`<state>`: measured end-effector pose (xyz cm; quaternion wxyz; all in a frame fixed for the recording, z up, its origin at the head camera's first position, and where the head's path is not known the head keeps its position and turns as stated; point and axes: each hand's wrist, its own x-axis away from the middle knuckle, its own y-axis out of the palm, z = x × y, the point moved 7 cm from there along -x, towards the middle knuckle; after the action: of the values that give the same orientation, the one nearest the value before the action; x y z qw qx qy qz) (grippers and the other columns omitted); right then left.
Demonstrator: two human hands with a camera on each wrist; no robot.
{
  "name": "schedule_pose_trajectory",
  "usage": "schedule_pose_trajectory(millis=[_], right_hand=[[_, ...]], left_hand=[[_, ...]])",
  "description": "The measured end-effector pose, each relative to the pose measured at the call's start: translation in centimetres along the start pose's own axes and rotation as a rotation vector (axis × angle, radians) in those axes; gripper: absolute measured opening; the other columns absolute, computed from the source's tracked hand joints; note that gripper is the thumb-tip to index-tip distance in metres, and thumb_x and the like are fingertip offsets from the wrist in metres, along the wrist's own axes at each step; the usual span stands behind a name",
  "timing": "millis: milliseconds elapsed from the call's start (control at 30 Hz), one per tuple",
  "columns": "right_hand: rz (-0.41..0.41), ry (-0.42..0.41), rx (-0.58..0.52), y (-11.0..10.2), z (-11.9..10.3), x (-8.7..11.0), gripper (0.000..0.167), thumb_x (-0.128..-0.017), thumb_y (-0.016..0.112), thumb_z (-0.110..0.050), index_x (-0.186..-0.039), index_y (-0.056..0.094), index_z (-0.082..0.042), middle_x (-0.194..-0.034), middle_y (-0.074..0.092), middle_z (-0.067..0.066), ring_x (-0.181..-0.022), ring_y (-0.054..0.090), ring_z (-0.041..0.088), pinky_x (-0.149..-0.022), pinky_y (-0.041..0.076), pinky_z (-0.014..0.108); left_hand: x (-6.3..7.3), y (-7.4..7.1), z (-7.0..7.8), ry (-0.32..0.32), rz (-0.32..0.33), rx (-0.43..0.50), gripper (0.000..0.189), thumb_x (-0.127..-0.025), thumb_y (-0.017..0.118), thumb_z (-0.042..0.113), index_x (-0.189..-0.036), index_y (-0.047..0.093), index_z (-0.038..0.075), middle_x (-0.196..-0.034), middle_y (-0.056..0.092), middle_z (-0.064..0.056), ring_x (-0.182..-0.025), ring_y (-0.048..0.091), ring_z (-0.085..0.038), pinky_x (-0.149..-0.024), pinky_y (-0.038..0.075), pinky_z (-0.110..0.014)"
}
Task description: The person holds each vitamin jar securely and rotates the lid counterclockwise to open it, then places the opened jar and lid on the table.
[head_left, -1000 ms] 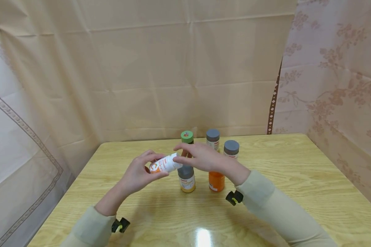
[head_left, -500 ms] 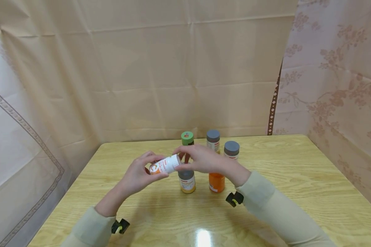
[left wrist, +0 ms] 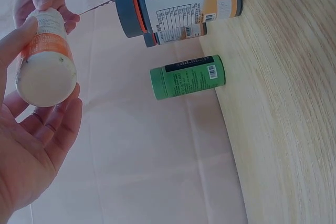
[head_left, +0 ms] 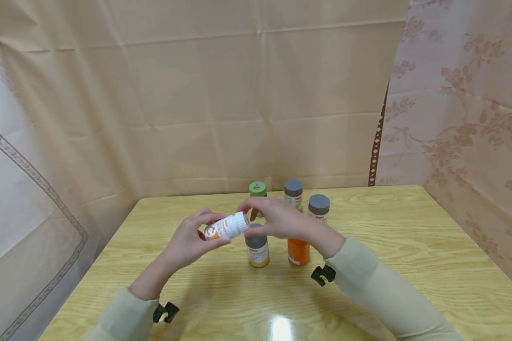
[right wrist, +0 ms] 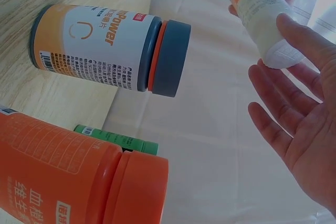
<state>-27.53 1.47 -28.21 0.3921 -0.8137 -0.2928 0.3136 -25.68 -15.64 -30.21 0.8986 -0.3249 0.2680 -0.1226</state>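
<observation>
My left hand [head_left: 187, 241] grips a small white pill bottle [head_left: 222, 229] with an orange-and-white label. It lies tilted above the table, its ribbed white cap [head_left: 241, 221] pointing up and right. At that cap is my right hand [head_left: 283, 220], thumb below and index finger above, pinching its rim. In the left wrist view the round base of the bottle [left wrist: 46, 80] faces the camera between thumb and fingers. The right wrist view has the right thumb [right wrist: 299, 32] against the cap and the other fingers spread loosely below. The bottle's mouth is hidden under the cap.
Behind the hands stand a grey-capped jar with a yellow base [head_left: 258, 255], a green bottle [head_left: 258, 189], an orange jar [head_left: 298, 252] and two more grey-capped jars, one at the back [head_left: 293, 187] and one farther right [head_left: 319, 204]. All are on the wooden table [head_left: 379, 279].
The right fingers have shifted around the cap, with the index finger curling lower. The left hand and the bottle have barely moved.
</observation>
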Motion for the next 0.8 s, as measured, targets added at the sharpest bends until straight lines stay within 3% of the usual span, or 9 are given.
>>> schedule_pose_trajectory(millis=[800], right_hand=[[0.035,-0.058,0.019,-0.23,-0.1,0.03,0.044,-0.083,0.079,-0.013,-0.121,0.057,-0.01,-0.113,0.06,-0.002,-0.095,0.058,0.013,-0.077,0.049,0.026]], left_hand=[[0.04,-0.2,-0.35,-0.001,-0.001,-0.011,0.045,-0.075,0.086,0.019,-0.115,0.069,0.011,-0.096,0.059,0.002,-0.079,0.055,-0.021,-0.054,0.053,-0.028]])
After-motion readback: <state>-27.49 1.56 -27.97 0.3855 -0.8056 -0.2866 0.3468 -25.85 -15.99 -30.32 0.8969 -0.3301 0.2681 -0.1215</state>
